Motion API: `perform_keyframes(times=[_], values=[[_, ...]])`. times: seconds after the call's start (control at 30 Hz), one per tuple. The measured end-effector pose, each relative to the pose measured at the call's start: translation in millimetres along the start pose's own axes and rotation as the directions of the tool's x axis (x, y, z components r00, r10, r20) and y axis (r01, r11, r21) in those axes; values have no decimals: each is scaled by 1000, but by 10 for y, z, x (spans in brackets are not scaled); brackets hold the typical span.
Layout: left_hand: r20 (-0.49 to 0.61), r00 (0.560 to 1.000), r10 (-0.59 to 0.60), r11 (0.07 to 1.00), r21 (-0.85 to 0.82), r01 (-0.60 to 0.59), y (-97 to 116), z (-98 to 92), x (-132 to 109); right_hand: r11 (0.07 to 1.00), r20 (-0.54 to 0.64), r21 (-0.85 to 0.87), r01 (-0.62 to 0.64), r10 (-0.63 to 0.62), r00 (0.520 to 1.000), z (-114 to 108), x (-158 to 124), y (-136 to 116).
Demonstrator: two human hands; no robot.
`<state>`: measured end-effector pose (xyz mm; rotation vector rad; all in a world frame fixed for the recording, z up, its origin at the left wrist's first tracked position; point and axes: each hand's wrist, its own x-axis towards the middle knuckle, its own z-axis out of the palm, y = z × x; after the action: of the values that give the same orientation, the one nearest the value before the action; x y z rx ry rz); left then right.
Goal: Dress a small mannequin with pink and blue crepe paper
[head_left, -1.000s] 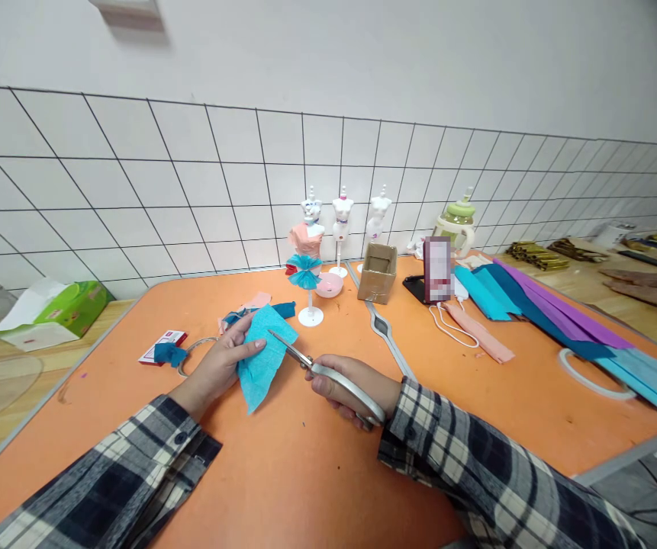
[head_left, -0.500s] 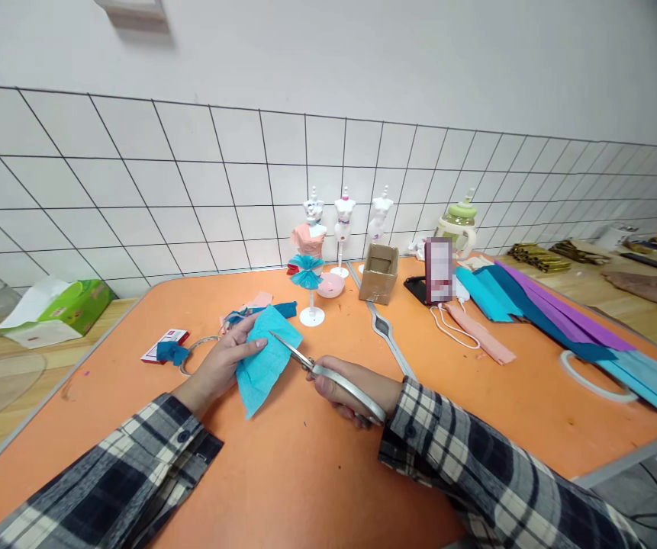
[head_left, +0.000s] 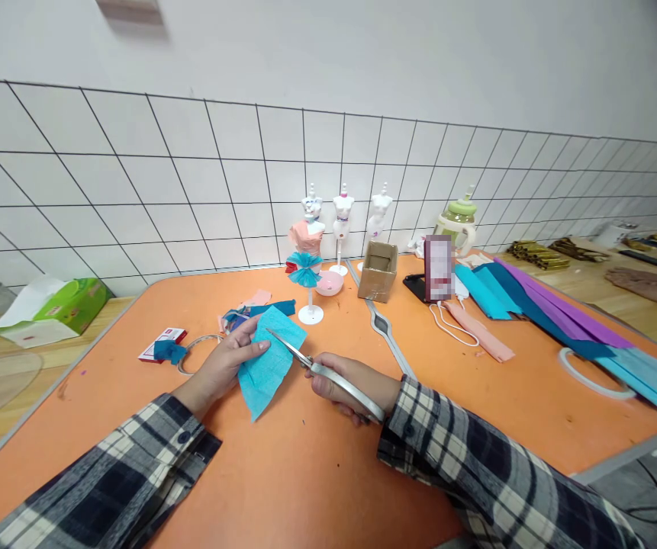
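Observation:
My left hand (head_left: pixel 228 362) pinches the left side of a light blue crepe paper piece (head_left: pixel 268 374), thumb on top. The paper hangs above the orange table, its lower end tapering to a point. My right hand (head_left: pixel 342 385) is wrapped round the handles of metal scissors (head_left: pixel 348 387). Their blades point up and left and lie over the paper's upper right part. Beyond the paper stands a small mannequin (head_left: pixel 308 244) on a white stand, dressed in a pink top with a blue paper ruffle.
Behind are more mannequins (head_left: pixel 343 217), a pink bowl (head_left: pixel 329 283), a cardboard box (head_left: pixel 378 273) and a phone (head_left: pixel 439 268). Coloured paper strips (head_left: pixel 562 316) lie right. A red-white box (head_left: pixel 162 345) and tissue pack (head_left: pixel 56 309) are left. Another person's hand (head_left: pixel 648 286) rests far right.
The blue paper has shifted slightly to the right and turned a little in my left hand. The scissors and my right hand have barely moved. The view has shifted slightly.

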<state>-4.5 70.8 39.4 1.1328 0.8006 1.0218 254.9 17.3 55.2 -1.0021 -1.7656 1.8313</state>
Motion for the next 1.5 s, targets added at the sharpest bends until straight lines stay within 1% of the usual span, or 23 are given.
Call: perform_keyframes(times=[0.17,0.33,0.57,0.7,0.8,0.93,1.1,1.2,1.27,1.37,1.5], values=[[-32,999,-17,1000,-17,16,21,18,-4,998,-36,45,-34,36,999,14,13,-6],[-51,998,-25,998,-58,22,33,22,4,998,-57,59,-36,39,998,40,-1,-53],[-46,999,-7,999,-51,5,26,23,-3,999,-58,-36,-11,9,998,34,-11,-6],[-79,997,-13,999,-52,9,10,6,13,995,-51,-101,-3,-2,999,33,-18,11],[-78,997,-26,998,-64,21,2,-3,20,990,-56,-140,10,-18,998,37,-15,13],[-71,997,-37,997,-64,33,-7,29,4,996,-39,-90,12,-16,999,35,-4,20],[-59,998,-27,998,-64,23,-45,96,-18,994,-43,-102,50,-55,998,20,11,49],[-36,999,-15,998,-59,13,-44,118,-16,996,-39,-66,57,-59,997,18,31,75],[-32,999,-14,998,-66,12,-29,112,-9,998,-31,-11,54,-54,998,21,49,91],[-61,998,-21,996,-85,16,-10,66,5,998,-47,51,39,-37,998,30,70,101],[-95,995,-29,995,-101,19,-10,4,14,1000,-85,23,19,-17,996,49,54,65]])
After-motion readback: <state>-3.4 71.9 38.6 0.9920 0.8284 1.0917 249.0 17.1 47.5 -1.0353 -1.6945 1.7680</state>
